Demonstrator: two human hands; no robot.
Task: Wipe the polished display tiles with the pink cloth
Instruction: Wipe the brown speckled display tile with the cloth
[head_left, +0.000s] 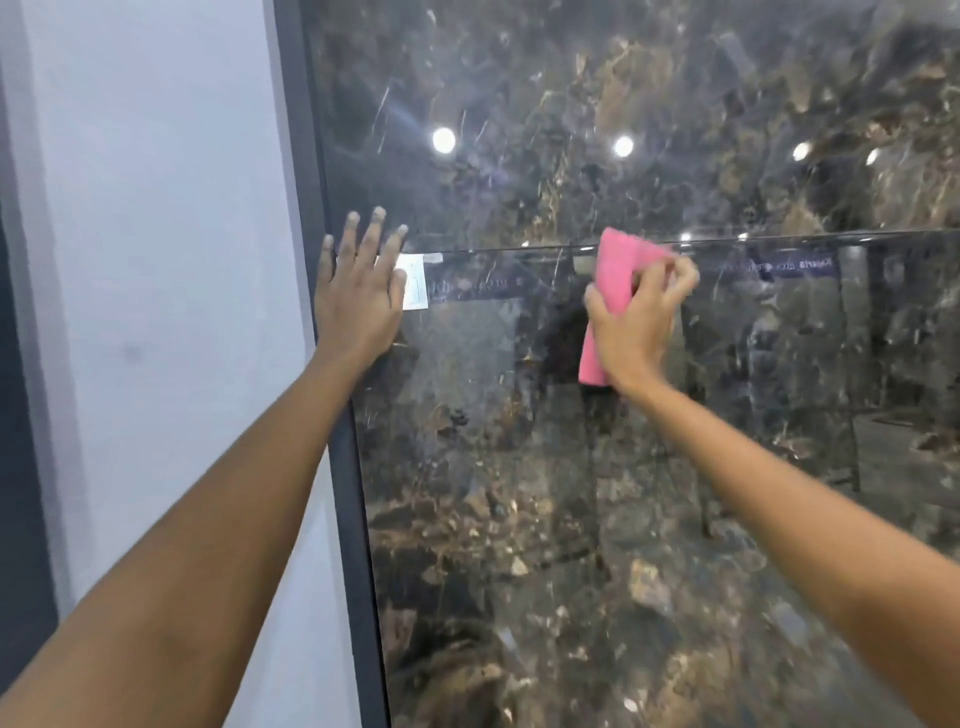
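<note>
Wiping dark marble tile | right hand grips pink cloth, its long axis upright, at the seam below the upper tile | left hand spread flat at frame edge, beside white label | unwiped face lies rightward, nearer the right hand

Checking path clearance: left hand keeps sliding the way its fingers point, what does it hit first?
The left hand lies flat on the lower tile, fingers pointing up. First comes the seam at the fingertips, then the upper tile. Whether the seam is raised is unclear.
</note>
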